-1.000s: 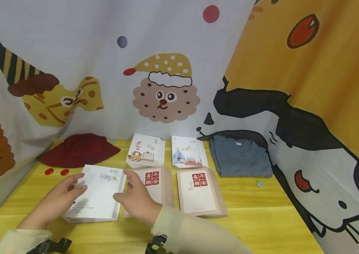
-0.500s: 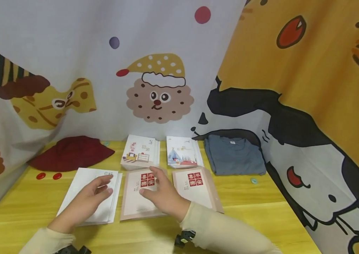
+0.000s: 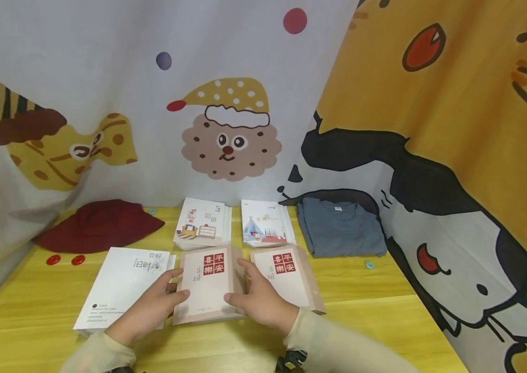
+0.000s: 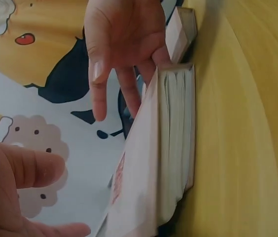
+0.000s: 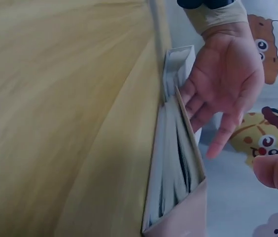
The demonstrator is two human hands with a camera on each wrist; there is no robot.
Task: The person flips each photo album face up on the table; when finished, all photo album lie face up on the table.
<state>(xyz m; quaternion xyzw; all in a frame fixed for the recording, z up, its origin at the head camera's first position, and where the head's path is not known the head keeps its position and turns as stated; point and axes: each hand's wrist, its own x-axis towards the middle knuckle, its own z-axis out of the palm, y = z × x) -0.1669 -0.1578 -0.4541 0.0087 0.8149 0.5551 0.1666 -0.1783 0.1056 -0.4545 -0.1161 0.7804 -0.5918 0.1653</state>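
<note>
A thick pinkish-beige book (image 3: 205, 298) with a red four-character square on its cover lies front centre. My left hand (image 3: 149, 305) is at its left edge, thumb over the cover's side. Along its right edge is my right hand (image 3: 265, 300), thumb above the cover. In the left wrist view the right hand (image 4: 129, 39) has its fingers extended beside the book's far end. The right wrist view shows the left hand (image 5: 227, 74) with loosely straight fingers close to the cover; the book's page edges (image 5: 171, 163) fan slightly apart. A white book (image 3: 123, 280) lies left of it.
A matching beige book (image 3: 291, 282) lies to the right. Behind are two white illustrated books (image 3: 203, 223), a dark red hat (image 3: 100, 225) and a folded grey-blue shirt (image 3: 340, 228). Red buttons (image 3: 78, 260) and a green button (image 3: 369, 264) lie on the yellow wood-grain table (image 3: 375, 321).
Both hands have left the white book and moved right, then come down to either side of the middle beige book. The head view has shifted slightly to the right.
</note>
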